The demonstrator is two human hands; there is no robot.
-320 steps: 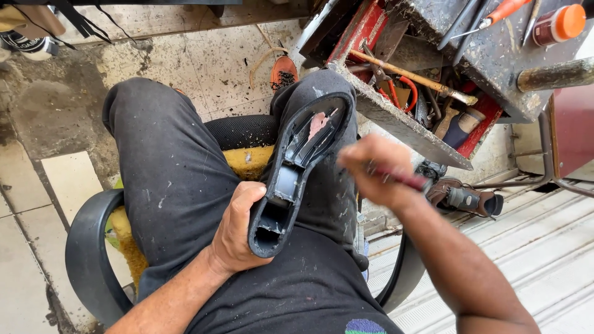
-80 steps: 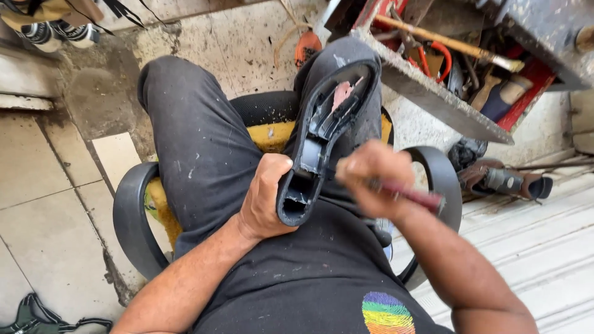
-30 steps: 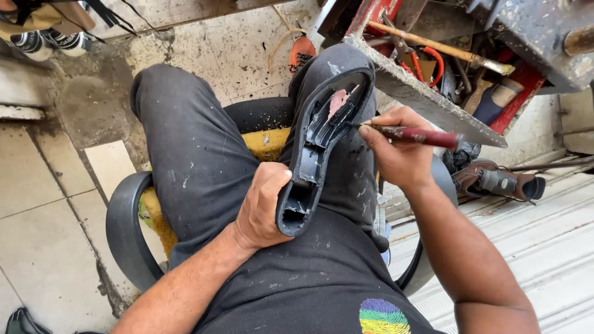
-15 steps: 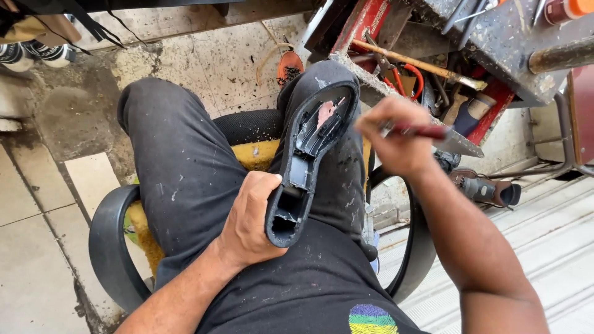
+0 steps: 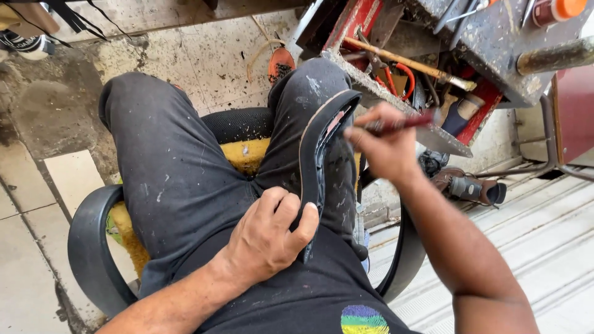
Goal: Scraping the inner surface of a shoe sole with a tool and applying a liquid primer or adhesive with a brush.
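Note:
A black shoe sole (image 5: pixel 317 145) stands on edge along my right thigh, its inner side turned toward my right hand. My left hand (image 5: pixel 267 238) grips the sole's near end, fingers wrapped over its rim. My right hand (image 5: pixel 387 148) holds a thin red-handled tool (image 5: pixel 402 124) by its shaft, tip pointing left at the upper inside of the sole. I sit in a chair with a worn yellow seat (image 5: pixel 247 154), wearing dark paint-flecked trousers.
A red open toolbox (image 5: pixel 427 68) holding a hammer and several tools stands ahead on the right. A dirty workbench (image 5: pixel 495 31) with an orange-capped bottle (image 5: pixel 557 9) is above it. A brown shoe (image 5: pixel 467 185) lies on the floor to the right. Black chair armrests (image 5: pixel 86 247) flank me.
The sole has turned from showing its inner face to standing on edge. My right hand with the red tool moved from beside my lap up to the sole's upper inside.

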